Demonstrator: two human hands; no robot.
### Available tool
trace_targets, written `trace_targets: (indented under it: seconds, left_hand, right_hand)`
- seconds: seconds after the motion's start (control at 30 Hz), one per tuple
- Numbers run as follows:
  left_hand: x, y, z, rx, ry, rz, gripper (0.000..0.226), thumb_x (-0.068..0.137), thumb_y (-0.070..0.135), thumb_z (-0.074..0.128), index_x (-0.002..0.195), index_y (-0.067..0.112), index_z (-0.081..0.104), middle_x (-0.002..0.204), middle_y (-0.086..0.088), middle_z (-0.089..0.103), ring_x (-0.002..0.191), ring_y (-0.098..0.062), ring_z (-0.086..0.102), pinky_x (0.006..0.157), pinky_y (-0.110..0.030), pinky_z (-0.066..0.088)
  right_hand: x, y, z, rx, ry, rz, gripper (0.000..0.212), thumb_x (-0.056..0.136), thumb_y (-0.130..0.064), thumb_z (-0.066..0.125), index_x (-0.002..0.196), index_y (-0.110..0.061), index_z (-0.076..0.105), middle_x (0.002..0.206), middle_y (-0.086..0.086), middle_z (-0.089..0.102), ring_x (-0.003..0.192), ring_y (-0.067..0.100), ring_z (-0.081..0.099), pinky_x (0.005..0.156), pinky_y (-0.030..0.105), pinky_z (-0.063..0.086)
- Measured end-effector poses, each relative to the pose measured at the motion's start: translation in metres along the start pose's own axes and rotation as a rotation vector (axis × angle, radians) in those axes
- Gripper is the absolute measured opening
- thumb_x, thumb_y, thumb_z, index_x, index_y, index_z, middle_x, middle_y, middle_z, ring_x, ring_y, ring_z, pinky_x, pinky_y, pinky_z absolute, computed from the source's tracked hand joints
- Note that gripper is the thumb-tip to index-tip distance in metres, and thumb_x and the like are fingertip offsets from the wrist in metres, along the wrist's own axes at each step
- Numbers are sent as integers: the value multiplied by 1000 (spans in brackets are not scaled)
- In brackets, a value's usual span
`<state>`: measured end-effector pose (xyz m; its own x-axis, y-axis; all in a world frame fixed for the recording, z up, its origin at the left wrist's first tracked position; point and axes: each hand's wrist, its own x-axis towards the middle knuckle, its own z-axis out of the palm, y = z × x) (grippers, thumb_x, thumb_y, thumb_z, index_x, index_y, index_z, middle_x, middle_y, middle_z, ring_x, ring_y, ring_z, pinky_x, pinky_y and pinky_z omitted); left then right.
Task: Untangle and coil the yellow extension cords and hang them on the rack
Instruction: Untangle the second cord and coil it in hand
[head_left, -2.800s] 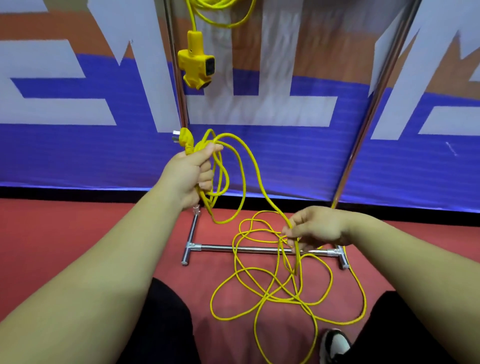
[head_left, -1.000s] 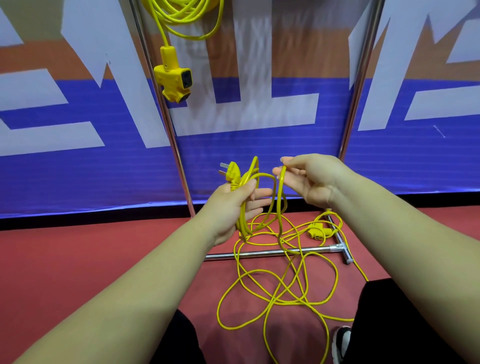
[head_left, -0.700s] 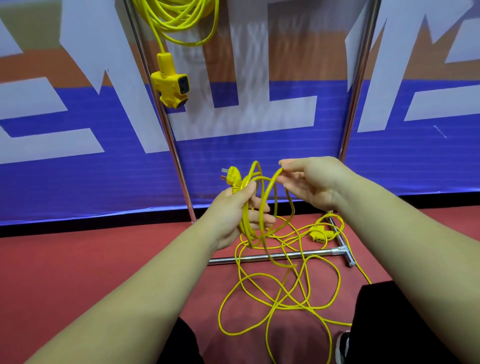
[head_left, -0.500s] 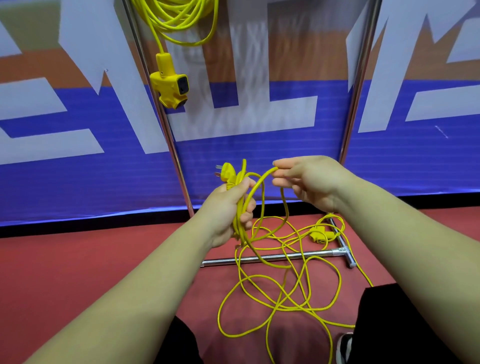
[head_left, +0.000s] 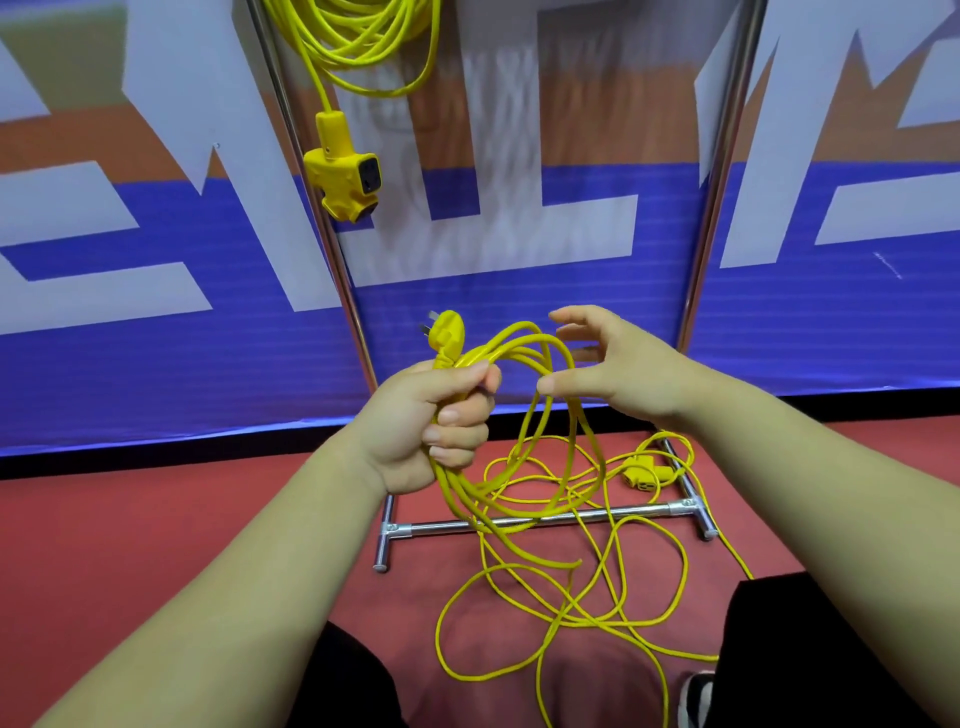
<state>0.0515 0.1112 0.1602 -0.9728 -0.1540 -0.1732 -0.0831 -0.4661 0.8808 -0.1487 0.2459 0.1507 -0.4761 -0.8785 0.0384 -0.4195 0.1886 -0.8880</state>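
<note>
A blue and white banner (head_left: 156, 338) fills the far side, above a red floor (head_left: 156, 519). The metal rack (head_left: 718, 208) stands against it, its base bar lying across the floor. One coiled cord (head_left: 358, 36) already hangs from the rack's top left, and its socket block (head_left: 345, 179) dangles beside the left upright.

The second cord is only partly gathered. Most of it is a loose tangle (head_left: 566, 616) on the floor, crossing the base bar, with its socket end (head_left: 641, 475) lying near the right foot of the rack. A few loops (head_left: 514, 345) are bunched in the left hand (head_left: 431, 421), whose fingers wrap tightly round them just below the plug (head_left: 447, 332). The right hand (head_left: 618, 364) is just beside the loops with its fingers spread, holding nothing; whether the thumb brushes the cord is unclear.

The step in hand looks like coiling, between one loop and the next. The next move probably calls for the right hand to reach down the slack, draw up a length clear of the crossings, and lay it into the left hand's grip at a matching loop size.
</note>
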Motion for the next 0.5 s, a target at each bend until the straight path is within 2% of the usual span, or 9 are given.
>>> trace_targets:
  seconds: [0.07, 0.13, 0.17, 0.2, 0.27, 0.37, 0.43, 0.5]
  left_hand:
    - [-4, 3, -4, -56, -126, -20, 15, 87, 26, 72, 84, 14, 63, 49, 8, 38, 35, 0, 28, 35, -16, 22]
    - [-6, 6, -7, -96, -214, -25, 18, 86, 27, 74, 86, 13, 63, 50, 8, 41, 36, -3, 24, 36, -16, 24]
    - [-7, 7, -9, -104, -233, -19, 18, 87, 26, 74, 86, 13, 63, 50, 8, 40, 37, -3, 23, 36, -16, 25]
    - [-8, 8, -11, -104, -233, -7, 19, 86, 26, 75, 86, 12, 63, 50, 8, 36, 37, -4, 23, 36, -16, 25]
    - [-11, 11, -17, -66, -170, 31, 22, 81, 27, 80, 86, 12, 63, 51, 7, 29, 35, -2, 27, 36, -16, 26]
    - [-13, 13, -30, 63, 73, 89, 26, 72, 18, 84, 87, 11, 64, 50, 8, 31, 36, -2, 31, 40, -18, 27]
    - [-12, 13, -36, 88, 206, 116, 21, 78, 11, 73, 96, 10, 61, 52, 8, 32, 38, -3, 30, 43, -19, 28]
    - [-9, 15, -37, 77, 275, 153, 25, 81, 10, 65, 105, 12, 60, 55, 7, 30, 40, -3, 29, 44, -18, 29]
  right_hand:
    - [0, -1, 4, -39, -92, -30, 110, 65, -39, 91, 153, -35, 25, 148, -12, 40, 135, 6, 40, 107, 30, 38]
    - [3, 0, 11, 0, -195, -82, 114, 64, -40, 91, 154, -35, 21, 145, -13, 48, 134, 1, 44, 108, 31, 39]
    - [5, 0, 13, 47, -220, -97, 103, 68, -35, 89, 152, -31, 28, 133, -12, 60, 125, 2, 54, 104, 32, 46]
    - [6, -1, 13, 94, -225, -101, 84, 75, -27, 85, 146, -26, 39, 112, -12, 69, 109, 5, 65, 94, 31, 52]
    - [5, -7, 9, 217, -211, -79, 46, 87, -10, 74, 129, -19, 56, 79, -5, 64, 75, 15, 67, 75, 30, 56]
    - [2, -13, -1, 364, -193, -43, 29, 92, -6, 66, 118, -18, 60, 65, 2, 48, 48, 14, 49, 69, 40, 59]
    - [1, -18, -8, 417, -143, -48, 26, 94, -8, 63, 117, -21, 61, 59, 0, 45, 41, 10, 37, 55, 30, 54]
    - [1, -20, -10, 464, -108, -65, 27, 96, -9, 61, 119, -23, 63, 62, 1, 48, 41, 9, 33, 47, 24, 44]
